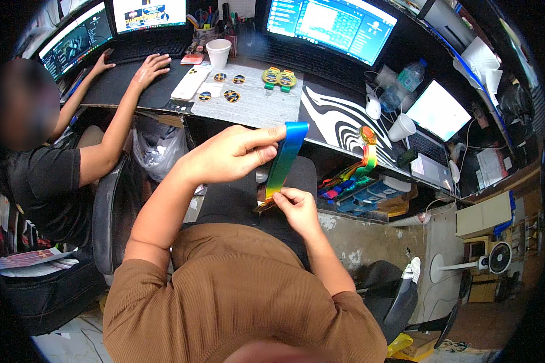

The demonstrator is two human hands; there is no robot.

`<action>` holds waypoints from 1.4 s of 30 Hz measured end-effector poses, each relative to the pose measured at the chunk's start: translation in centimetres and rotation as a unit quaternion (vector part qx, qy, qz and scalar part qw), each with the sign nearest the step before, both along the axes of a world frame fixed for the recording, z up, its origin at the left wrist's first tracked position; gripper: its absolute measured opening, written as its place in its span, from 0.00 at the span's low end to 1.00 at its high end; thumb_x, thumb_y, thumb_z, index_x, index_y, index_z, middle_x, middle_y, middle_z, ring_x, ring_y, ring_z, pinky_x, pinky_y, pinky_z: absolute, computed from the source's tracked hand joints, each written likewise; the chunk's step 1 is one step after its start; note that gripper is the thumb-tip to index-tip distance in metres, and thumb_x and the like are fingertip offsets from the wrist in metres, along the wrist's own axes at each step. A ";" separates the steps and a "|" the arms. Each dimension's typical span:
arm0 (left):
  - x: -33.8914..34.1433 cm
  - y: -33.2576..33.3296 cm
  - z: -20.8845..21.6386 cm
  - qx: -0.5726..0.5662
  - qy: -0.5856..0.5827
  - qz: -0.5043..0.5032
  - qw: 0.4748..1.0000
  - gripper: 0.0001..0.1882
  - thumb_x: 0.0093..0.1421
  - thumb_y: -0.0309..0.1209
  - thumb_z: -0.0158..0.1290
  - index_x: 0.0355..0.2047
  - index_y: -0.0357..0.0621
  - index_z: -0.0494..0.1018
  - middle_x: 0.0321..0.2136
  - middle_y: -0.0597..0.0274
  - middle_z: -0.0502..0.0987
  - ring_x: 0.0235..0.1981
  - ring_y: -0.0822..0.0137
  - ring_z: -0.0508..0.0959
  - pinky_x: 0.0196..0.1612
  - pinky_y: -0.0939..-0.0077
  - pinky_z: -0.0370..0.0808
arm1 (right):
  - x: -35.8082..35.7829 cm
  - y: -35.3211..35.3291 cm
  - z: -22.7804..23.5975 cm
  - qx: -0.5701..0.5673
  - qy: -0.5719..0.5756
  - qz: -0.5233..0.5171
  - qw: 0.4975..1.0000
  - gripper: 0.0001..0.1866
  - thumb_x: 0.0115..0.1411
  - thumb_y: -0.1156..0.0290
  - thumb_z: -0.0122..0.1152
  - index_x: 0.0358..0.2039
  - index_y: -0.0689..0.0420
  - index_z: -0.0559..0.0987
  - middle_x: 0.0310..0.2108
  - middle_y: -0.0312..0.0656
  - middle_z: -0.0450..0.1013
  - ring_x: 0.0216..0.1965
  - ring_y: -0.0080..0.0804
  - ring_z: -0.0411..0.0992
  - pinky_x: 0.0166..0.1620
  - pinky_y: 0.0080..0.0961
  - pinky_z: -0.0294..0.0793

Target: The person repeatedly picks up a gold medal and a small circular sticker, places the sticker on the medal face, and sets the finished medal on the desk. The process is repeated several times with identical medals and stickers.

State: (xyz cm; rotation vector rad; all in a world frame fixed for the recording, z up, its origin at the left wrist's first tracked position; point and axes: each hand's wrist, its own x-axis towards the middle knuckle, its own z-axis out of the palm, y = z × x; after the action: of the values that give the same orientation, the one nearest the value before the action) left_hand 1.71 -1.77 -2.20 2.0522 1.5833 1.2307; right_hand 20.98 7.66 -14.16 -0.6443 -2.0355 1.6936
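Observation:
A blue-to-green-to-yellow medal ribbon [286,158] is stretched in front of my lap. My left hand [233,154] is closed on its blue upper end, with the ribbon looped by the fingertips. Lower down, my right hand [298,209] pinches the yellow end. Something gold-brown shows just beneath that end, mostly hidden, so I cannot tell its shape. On the desk ahead lie two gold medals [278,78] side by side with green ribbons. Several dark round discs [232,95] rest to their left on a grey mat [254,112].
Rainbow ribbons with a medal [367,134] hang over the desk's front edge, right of a zebra-patterned mat [333,112]. A white phone [192,81], a foam cup [218,53] and another cup [401,127] stand near. At left, a co-worker's hand [151,71] rests by a keyboard.

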 end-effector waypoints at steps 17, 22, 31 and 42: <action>2.0 -2.9 -2.0 -0.264 -0.270 -0.275 0.884 0.36 0.65 0.48 0.47 0.65 0.37 0.53 0.44 0.56 0.76 0.39 0.73 0.76 0.45 0.76 0.71 | 2.9 3.0 9.3 0.660 0.141 -0.038 0.737 0.13 0.43 0.80 0.63 0.32 0.55 0.81 0.32 0.44 0.78 0.33 0.40 0.77 0.39 0.26 0.75; 1.8 -2.9 -2.7 -0.238 -0.301 -0.263 0.886 0.41 0.63 0.56 0.46 0.64 0.34 0.55 0.40 0.61 0.76 0.34 0.76 0.76 0.40 0.79 0.72 | 2.8 3.4 13.2 0.678 0.253 0.126 0.679 0.05 0.46 0.79 0.58 0.27 0.61 0.76 0.44 0.50 0.76 0.49 0.43 0.74 0.54 0.42 0.73; 3.5 -2.5 -2.5 -0.251 -0.364 -0.199 0.874 0.32 0.54 0.30 0.64 0.57 0.36 0.64 0.30 0.70 0.77 0.29 0.84 0.71 0.31 0.86 0.68 | 2.4 3.3 13.4 0.517 0.210 0.083 0.826 0.12 0.43 0.82 0.64 0.31 0.58 0.83 0.34 0.44 0.80 0.41 0.42 0.78 0.45 0.32 0.76; 3.8 -2.1 -2.1 -0.298 -0.380 -0.223 0.847 0.25 0.58 0.29 0.60 0.55 0.37 0.65 0.37 0.68 0.76 0.34 0.83 0.72 0.35 0.87 0.70 | 2.0 3.8 11.9 0.156 0.189 0.071 0.967 0.10 0.46 0.86 0.61 0.31 0.65 0.82 0.33 0.49 0.80 0.37 0.34 0.79 0.44 0.26 0.77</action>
State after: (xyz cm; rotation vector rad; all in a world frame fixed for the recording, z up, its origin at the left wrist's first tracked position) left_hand 5.49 -3.91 -4.35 1.1915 0.8717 0.9982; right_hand 22.96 11.47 -2.22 -0.0648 -2.0358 1.3927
